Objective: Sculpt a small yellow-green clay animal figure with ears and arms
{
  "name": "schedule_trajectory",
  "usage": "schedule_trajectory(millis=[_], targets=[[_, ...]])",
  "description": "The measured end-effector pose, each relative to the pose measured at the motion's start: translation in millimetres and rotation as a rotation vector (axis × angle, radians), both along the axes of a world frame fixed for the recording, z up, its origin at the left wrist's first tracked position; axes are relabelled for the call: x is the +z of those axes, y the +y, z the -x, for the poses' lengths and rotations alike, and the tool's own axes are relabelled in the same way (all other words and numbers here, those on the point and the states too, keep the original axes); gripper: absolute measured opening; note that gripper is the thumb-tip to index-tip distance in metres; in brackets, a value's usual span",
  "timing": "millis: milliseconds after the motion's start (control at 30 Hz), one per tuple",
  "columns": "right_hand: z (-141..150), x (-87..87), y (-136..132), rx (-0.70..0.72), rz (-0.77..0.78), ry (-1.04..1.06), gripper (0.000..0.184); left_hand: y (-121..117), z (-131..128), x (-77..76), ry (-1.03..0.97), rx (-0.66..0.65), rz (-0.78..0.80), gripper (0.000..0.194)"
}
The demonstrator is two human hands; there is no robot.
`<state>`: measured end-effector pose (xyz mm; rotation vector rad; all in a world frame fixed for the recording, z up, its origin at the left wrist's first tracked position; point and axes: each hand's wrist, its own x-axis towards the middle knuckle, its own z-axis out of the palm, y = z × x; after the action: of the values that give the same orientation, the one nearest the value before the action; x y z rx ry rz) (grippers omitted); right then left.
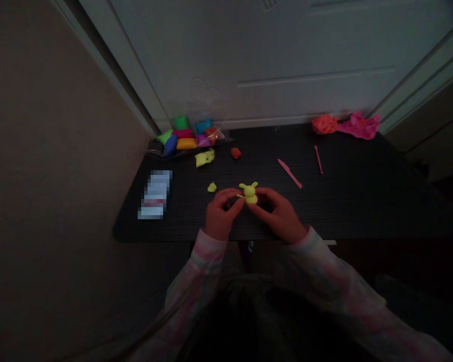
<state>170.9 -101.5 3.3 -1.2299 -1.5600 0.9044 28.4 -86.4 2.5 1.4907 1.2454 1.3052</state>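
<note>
A small yellow clay figure (250, 192) with two long ears, a round head and a round body stands upright between my hands near the front of the dark table. My right hand (281, 213) is closed on the body's right side, thumb in front. My left hand (222, 213) pinches at a thin yellow strip that sticks out from the figure's left side; its fingertips partly hide the strip's end. Just beyond my left hand lies a small yellow clay lump (212, 187). Farther back sit a red clay lump (236, 153) and an opened yellow packet (204, 158).
A clear bag of coloured clay packets (186, 144) lies at the back left. A blurred pale rectangle (156, 195) is at the left. Toward the right are a pink plastic knife (290, 173), a thin pink tool (318, 160) and crumpled orange (324, 124) and pink material (360, 125).
</note>
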Motion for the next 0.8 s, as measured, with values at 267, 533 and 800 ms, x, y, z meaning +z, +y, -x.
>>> schedule_trajectory(millis=[267, 533, 800], targets=[[-1, 2.3, 0, 0.004, -0.016, -0.018, 0.026, 0, 1, -1.2, -0.077, -0.018, 0.116, 0.012], [-1, 0.4, 1, -0.026, 0.026, 0.040, 0.028, 4, 2, -11.8, -0.415, 0.061, 0.203, 0.011], [-24, 17.1, 53, -0.089, -0.119, -0.197, 0.026, 5, 2, -12.5, -0.421, 0.050, 0.213, 0.012]])
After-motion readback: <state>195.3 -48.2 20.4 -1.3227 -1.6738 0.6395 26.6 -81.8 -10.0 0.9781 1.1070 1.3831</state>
